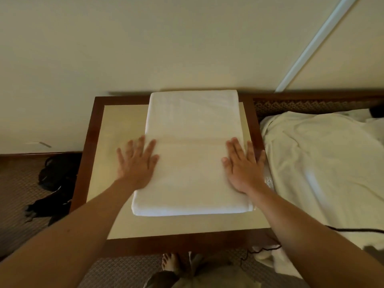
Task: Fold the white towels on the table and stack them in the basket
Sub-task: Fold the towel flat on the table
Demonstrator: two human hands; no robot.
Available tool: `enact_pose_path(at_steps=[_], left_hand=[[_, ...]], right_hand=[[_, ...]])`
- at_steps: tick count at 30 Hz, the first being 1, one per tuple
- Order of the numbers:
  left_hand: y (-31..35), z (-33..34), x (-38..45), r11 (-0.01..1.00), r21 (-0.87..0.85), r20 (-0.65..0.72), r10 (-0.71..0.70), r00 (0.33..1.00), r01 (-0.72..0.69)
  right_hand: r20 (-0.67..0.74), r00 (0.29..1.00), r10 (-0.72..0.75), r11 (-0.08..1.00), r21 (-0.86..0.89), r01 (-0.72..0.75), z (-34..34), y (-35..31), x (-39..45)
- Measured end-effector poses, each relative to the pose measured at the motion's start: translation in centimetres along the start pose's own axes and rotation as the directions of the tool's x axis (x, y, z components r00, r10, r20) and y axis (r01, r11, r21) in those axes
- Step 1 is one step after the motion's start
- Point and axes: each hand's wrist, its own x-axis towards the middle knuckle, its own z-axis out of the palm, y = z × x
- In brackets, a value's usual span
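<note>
A white towel (192, 154), folded into a long rectangle, lies flat on the small table (104, 142) with a cream top and dark wood frame. Its far end reaches the wall side of the table; a fold line crosses it near the middle. My left hand (136, 163) lies flat with fingers spread on the towel's left edge, partly over the table top. My right hand (243, 165) lies flat with straight fingers on the towel's right edge. Both hands press down and hold nothing. No basket is in view.
A bed with a rumpled white sheet (324, 163) stands right of the table, against a patterned headboard (311, 104). Dark clothing (54, 183) lies on the carpet at the left. A black cable (353, 230) runs over the bed's edge. The wall is close behind the table.
</note>
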Motion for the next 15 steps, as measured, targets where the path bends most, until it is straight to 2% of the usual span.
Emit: enact_pose_path(at_steps=[3,5,7,9,10,12,15], left_hand=[[-0.3,-0.8,-1.1,0.994,0.053,-0.015,-0.095,0.995,0.095],[0.8,-0.9,-3.1,0.996,-0.067,-0.123,-0.061,0.99,0.054],[1.6,-0.2,-6.7,0.973,-0.178,-0.172,0.119,0.978,-0.15],[1.5,1.5,-10.3,0.916,-0.108,-0.114,0.375,0.92,-0.386],[1.1,2.6,-11.8,0.893,-0.044,-0.068,0.445,0.893,-0.448],[-0.8,4.8,-13.2,0.888,0.036,-0.035,0.459,0.888,-0.458],[-3.4,5.8,-13.6,0.921,0.103,-0.064,0.384,0.921,-0.377]], right_hand=[[0.022,0.989,0.145,0.989,0.012,-0.145,-0.7,0.5,-0.8],[-0.028,0.986,0.165,0.986,0.013,-0.164,-0.8,-0.1,-2.0],[-0.061,0.998,-0.005,0.999,0.035,0.007,-0.6,-0.8,-4.2],[-0.03,0.968,-0.249,0.967,0.042,0.25,0.1,-1.0,-7.0],[-0.003,0.944,-0.329,0.944,0.015,0.329,0.7,-0.7,-8.5],[0.061,0.934,-0.353,0.933,-0.058,0.356,2.3,0.6,-11.0],[0.045,0.974,-0.221,0.97,-0.095,0.224,3.4,2.6,-12.8]])
